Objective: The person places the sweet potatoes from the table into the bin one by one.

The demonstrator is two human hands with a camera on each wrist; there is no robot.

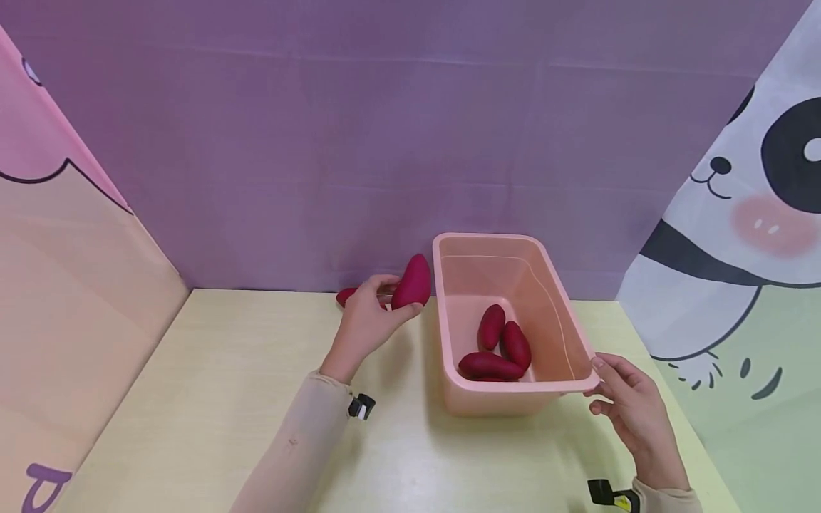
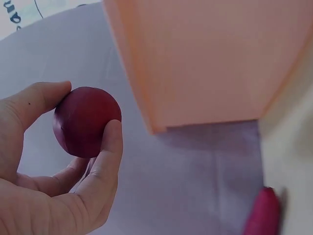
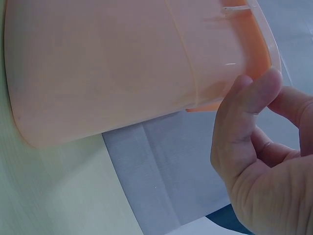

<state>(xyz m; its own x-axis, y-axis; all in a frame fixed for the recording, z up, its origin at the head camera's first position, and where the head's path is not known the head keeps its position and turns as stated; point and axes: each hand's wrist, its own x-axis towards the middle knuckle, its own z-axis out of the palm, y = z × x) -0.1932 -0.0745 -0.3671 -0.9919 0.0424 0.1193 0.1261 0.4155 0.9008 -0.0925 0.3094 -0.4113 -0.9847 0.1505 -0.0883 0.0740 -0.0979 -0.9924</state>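
My left hand (image 1: 367,320) holds a red-skinned sweet potato (image 1: 413,282) between thumb and fingers, raised just left of a pink plastic bin. In the left wrist view that sweet potato (image 2: 87,122) appears nearly round, end-on to the camera. Behind the hand, another sweet potato (image 1: 345,296) lies at the table's back, partly hidden. My right hand (image 1: 635,406) pinches the front right corner of the bin's rim (image 1: 513,387). Inside the bin several sweet potatoes (image 1: 490,365) lie together near its front; one is mostly hidden by the front wall.
The pale wooden table (image 1: 212,399) meets a purple cloth backdrop (image 1: 359,142) close behind the bin. A printed panel (image 1: 64,285) borders the left side, and a panda-printed panel (image 1: 725,285) stands along the right, near my right hand.
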